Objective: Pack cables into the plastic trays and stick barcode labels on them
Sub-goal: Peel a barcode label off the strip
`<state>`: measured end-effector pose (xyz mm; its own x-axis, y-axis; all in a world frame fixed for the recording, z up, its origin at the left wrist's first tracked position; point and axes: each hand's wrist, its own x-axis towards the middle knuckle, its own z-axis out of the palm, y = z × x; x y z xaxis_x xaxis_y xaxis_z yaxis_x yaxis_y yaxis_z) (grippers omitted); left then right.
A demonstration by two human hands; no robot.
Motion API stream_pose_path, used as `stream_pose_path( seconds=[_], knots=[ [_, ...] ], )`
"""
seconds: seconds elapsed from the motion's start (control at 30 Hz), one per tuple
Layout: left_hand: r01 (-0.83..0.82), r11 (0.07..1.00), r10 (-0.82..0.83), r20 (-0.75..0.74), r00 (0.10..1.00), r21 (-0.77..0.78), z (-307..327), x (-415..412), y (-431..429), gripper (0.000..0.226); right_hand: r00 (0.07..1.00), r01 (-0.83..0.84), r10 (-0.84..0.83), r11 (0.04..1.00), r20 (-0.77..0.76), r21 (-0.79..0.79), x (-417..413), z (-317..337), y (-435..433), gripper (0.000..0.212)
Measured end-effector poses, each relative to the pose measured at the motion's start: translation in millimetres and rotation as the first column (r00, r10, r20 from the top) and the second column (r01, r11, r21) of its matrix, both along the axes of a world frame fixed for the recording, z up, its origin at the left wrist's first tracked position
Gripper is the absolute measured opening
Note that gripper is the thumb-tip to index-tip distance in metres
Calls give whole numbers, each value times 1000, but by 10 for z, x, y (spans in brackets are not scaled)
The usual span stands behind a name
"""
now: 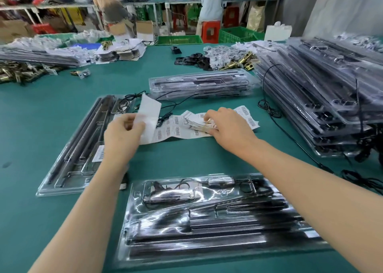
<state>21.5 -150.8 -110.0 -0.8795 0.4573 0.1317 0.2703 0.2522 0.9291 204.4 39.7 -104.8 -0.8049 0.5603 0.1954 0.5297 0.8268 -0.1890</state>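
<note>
Here, starting at the left of the frame: a clear left tray [68,169] on the green tabletop [41,111], filled with dark rods, with one barcode label [99,153] already stuck on it. Looks finished, as far as can be judged.

Just right of it, the left hand [122,133], pinching between thumb and fingers a blank white backing strip [150,115] lifted up from the label sheet [180,130]. Risk here: pulling too fast or too steeply, and so tearing the backing, or letting a peeled label curl and stick to itself or to the fingers.

In the middle, flat on the tabletop, the printed label sheet. Below it, at the bottom centre, the near tray [207,227], packed, with no label clearly visible on top because of blur and glare. Possible to skip it by mistake, or to set a label crooked on the shiny plastic.

Farther right, the right hand [228,127], fingers curled over a small label bundle [199,124] and apparently gripping it; thumb hidden. Danger of shifting the sheet underneath during the pull from the left.

Near the right edge, a loose cable [269,110] just beside the tall tray stack [331,98]. Easy to catch with a forearm and drag across the labels, or to leave unpacked.
</note>
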Motion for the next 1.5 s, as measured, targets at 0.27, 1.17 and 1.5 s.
stream_pose_path(
  seconds=[0.27,1.17,1.5],
  knots=[
    [-92,964,29,245,969,250,-174,-135,-131,14,995,76,-71,994,-74,72,-172,72,-105,35],
    [-3,978,-65,320,945,209,-14,-257,-311,4,891,-267,2,810,-453,-523,-1033,-269,-1028,26],
    [-72,988,54,137,989,133,-1,-265,-314,22,939,-202,47,877,-341,-436,-1095,-237,-1088,34]
  ],
)
